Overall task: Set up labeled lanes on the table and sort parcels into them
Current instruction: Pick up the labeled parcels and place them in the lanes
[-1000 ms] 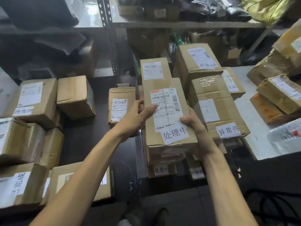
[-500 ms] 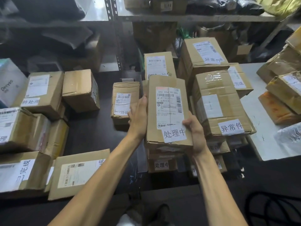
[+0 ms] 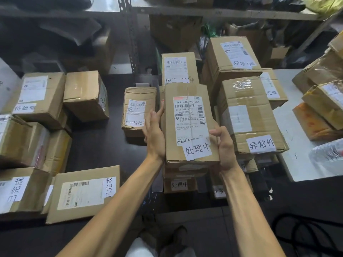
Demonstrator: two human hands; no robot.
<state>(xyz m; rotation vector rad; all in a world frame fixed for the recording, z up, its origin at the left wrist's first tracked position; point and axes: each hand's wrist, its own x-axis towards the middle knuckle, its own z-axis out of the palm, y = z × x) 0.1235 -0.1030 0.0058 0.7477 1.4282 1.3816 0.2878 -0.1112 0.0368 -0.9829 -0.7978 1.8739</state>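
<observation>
Holding long brown cardboard parcel (image 3: pixel 187 123) with white shipping label between our hands, seemingly resting atop middle stack of like boxes (image 3: pixel 182 184) on dark table (image 3: pixel 104 145). Our left hand (image 3: pixel 155 134): fingers straight, palm flat against parcel's left side. Our right hand (image 3: pixel 223 147): thumb hooked over right edge, fingers hidden. Just right stands taped brown box (image 3: pixel 248 115).

Stack (image 3: pixel 182 184): mostly hidden beneath the parcel (image 3: pixel 187 89).
Left boxes (image 3: pixel 13 193): cut by the edge.
Right hand (image 3: pixel 223 147) fingers: behind parcel.
Fine print (image 3: pixel 191 125): unreadable.
</observation>
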